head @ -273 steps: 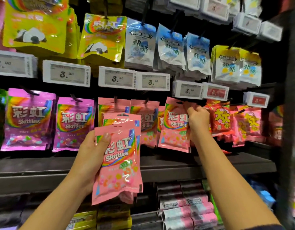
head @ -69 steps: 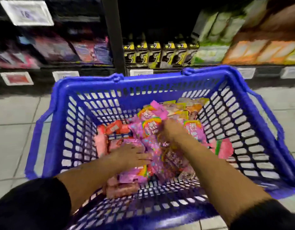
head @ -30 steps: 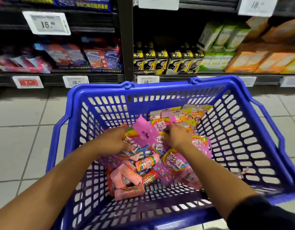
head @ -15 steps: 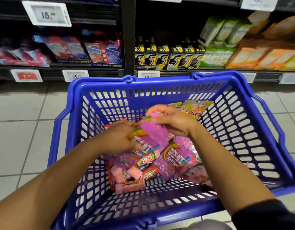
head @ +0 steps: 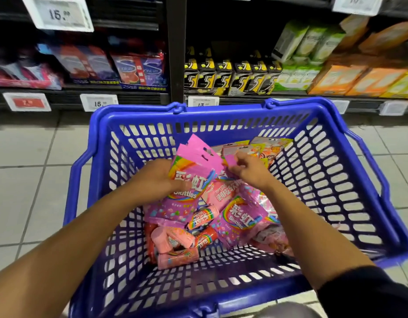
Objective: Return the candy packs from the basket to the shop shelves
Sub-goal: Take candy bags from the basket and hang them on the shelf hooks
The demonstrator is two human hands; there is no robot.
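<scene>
Two hands in our blue plastic basket: left hand grips purple Skittles bags, right hand pinches another's top beside them. We'd stack hang-holes aligned before lifting.

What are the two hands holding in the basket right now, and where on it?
The left hand grips purple Skittles bags at their left edge. The right hand pinches the pink top corner of a bag.

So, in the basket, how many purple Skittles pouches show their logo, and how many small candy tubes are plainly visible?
purple Skittles pouches, logo showing: 2
small candy tubes, plainly visible: 4
Total: 6; other packs are partly hidden.
</scene>
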